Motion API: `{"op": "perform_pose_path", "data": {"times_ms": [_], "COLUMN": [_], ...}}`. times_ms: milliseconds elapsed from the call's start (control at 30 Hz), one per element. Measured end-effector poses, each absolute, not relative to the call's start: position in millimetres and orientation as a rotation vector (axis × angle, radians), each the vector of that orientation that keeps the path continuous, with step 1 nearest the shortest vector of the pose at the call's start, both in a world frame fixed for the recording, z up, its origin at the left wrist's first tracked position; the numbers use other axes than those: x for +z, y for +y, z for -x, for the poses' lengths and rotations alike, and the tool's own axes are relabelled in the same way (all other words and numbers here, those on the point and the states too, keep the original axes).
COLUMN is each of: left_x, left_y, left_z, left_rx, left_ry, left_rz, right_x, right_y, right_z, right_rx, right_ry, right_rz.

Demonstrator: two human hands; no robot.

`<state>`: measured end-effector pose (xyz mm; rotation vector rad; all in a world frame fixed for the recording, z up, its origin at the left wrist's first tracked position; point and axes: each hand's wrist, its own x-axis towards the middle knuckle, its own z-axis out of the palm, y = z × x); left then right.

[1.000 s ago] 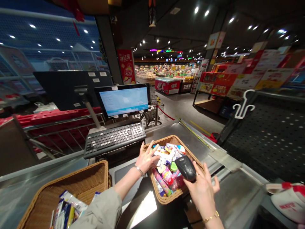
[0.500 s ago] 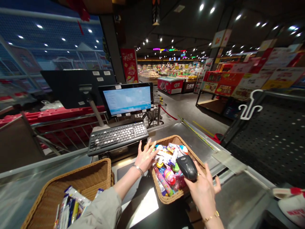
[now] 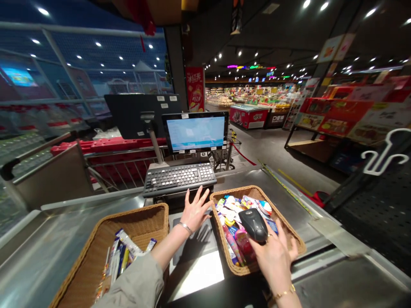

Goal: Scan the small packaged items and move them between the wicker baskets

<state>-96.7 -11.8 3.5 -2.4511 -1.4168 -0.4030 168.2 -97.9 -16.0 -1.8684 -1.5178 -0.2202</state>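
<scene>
My right hand (image 3: 275,252), partly curled, gripped the scanner (image 3: 253,224) over the sweets (image 3: 229,213) in the right basket (image 3: 240,270) | my left hand (image 3: 194,214), spread wide, held nothing, just beside that basket and near the keyboard (image 3: 180,177)

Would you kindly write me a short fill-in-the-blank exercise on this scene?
The black handheld scanner is in the person's ____ hand.
A long black ____ sits in front of the lit black-framed monitor.
The brown wicker basket holding slim packets stands to the ____ of the similar basket beneath the scanner.

Missing words: right; keyboard; left.
</scene>
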Motion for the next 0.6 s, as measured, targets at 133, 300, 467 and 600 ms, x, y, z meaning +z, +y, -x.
{"op": "perform_pose_path", "data": {"times_ms": [133,300,467,600], "left_x": [4,3,1,-1], "left_y": [-24,-38,-52,-66], "left_z": [116,140,163,184], "left_rx": [-0.383,-0.37,-0.371,-0.353], "left_ry": [-1.491,-1.557,-1.626,-1.693], "left_rz": [2.395,2.328,2.269,2.214], "right_x": [-12,-9,-5,0], "right_y": [-96,-92,-89,-88], "right_z": [-154,-135,-114,-96], "right_rx": [-0.12,-0.11,-0.105,-0.092], "right_ry": [-1.604,-1.643,-1.696,-1.787], "right_rz": [1.844,1.772,1.707,1.644]}}
